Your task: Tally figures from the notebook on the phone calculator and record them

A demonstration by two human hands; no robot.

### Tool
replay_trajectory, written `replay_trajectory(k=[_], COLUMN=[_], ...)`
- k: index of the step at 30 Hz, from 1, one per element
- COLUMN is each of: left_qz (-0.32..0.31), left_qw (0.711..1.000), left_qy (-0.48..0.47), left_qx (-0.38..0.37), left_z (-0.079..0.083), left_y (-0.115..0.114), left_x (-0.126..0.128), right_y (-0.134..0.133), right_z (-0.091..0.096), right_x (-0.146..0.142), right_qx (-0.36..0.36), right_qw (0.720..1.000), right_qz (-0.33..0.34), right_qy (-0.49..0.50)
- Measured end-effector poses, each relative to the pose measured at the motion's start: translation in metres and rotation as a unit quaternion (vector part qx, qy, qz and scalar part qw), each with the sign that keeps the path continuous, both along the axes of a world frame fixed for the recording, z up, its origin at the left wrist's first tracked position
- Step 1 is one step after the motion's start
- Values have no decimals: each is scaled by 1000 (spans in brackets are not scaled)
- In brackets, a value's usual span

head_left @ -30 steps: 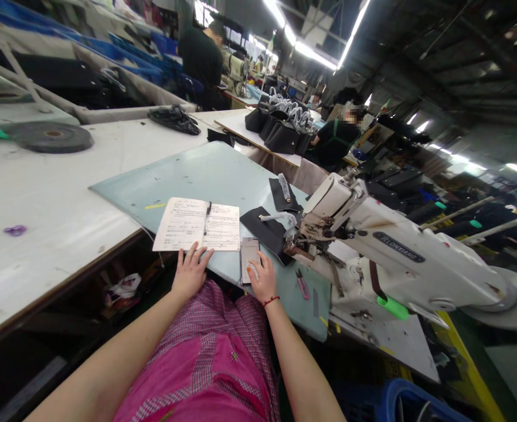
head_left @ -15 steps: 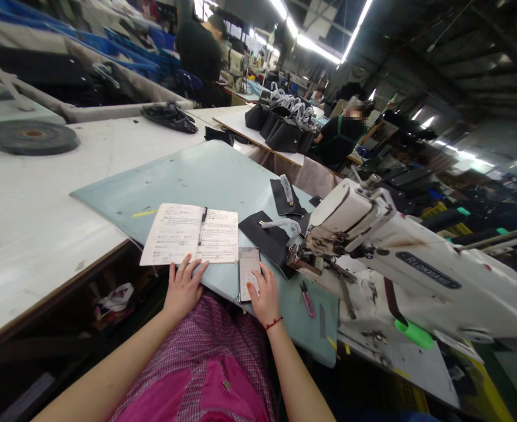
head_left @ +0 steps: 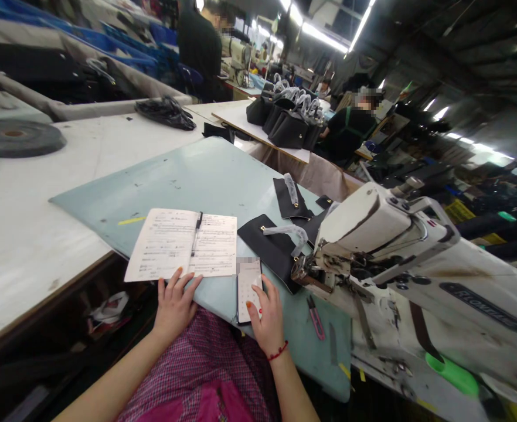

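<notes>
left hand (head_left: 174,310) at notebook (head_left: 182,245), right hand (head_left: 267,316) on part-blurred phone (head_left: 248,293).

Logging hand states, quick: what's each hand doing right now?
Left hand: open, fingertips by the notebook.
Right hand: open, fingers on the smartphone.

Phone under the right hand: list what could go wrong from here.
The smartphone sits near the pale green board's front edge, so the right hand could nudge it off. The pink thread snips lie close by and might get knocked down. The black leather panel lies by the sewing machine's needle area, so it could snag.
</notes>
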State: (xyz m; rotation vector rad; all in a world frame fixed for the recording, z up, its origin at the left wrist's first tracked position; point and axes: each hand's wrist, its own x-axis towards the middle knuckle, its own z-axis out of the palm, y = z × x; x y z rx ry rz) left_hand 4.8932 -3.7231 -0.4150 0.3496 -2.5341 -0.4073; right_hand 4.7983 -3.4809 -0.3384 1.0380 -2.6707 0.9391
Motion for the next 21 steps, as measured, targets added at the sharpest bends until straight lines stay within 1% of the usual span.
replay_trajectory(k=[6, 11, 18, 21], left_qz=[1, 8, -1, 3], left_qw=[1000, 1000, 999, 999], left_qy=[-4, -8, -35, -42], left_qx=[-3, -13, 15, 9], left_z=[3, 8, 26, 33], left_y=[1, 2, 7, 9], left_x=[0, 1, 3, 2], right_y=[1, 0, 0, 0], right_z=[-1, 0, 3, 3], right_x=[-1, -1, 0, 0], right_qx=[-28, -31, -22, -23], right_qw=[999, 999, 999, 999], right_qz=[-21, -23, -13, -16], right_qy=[-19, -23, -26, -25])
